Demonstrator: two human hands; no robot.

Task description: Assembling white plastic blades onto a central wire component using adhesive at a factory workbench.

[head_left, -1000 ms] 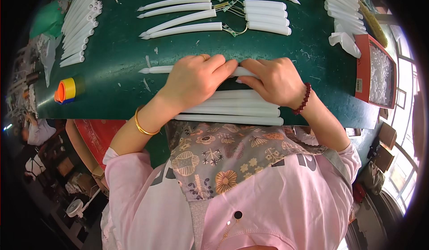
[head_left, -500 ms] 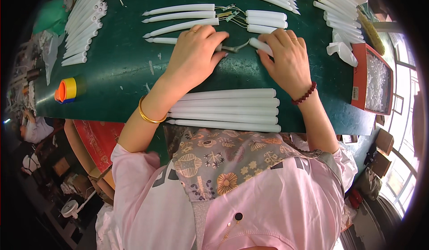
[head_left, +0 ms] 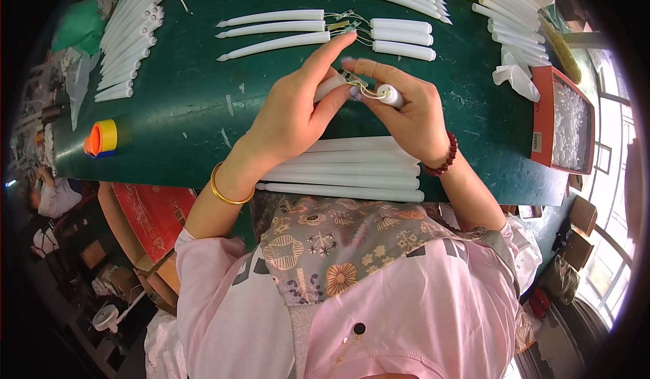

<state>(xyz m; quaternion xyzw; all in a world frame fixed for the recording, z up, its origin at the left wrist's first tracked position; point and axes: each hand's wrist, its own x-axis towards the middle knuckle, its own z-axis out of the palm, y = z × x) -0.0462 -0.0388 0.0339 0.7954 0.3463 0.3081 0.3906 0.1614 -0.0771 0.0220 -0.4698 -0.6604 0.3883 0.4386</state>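
My left hand [head_left: 288,115] is closed around a white electric taper candle [head_left: 329,87], most of which the palm hides. Between the hands sits a small circuit board [head_left: 352,77] with thin wires. The wires run to a short white tube [head_left: 391,95], which my right hand [head_left: 416,112] grips with its end facing up. My right fingertips are at the board. Just beyond lie three taper candles [head_left: 277,29], wired to three short tubes [head_left: 403,38]. Nearer me, several long white candles [head_left: 352,170] lie side by side.
On the green table [head_left: 176,155], a yellow and orange tape roll [head_left: 101,137] stands left. Stacked white candles [head_left: 128,47] lie far left, others [head_left: 514,30] far right. A red box [head_left: 545,118] of small clear pieces sits at the right edge, by a crumpled white wrapper [head_left: 518,80].
Both hands have come closer together and toward me, lifting the fourth candle with its tube off the row. The tube has turned end-up, and the circuit board now shows between my fingers.
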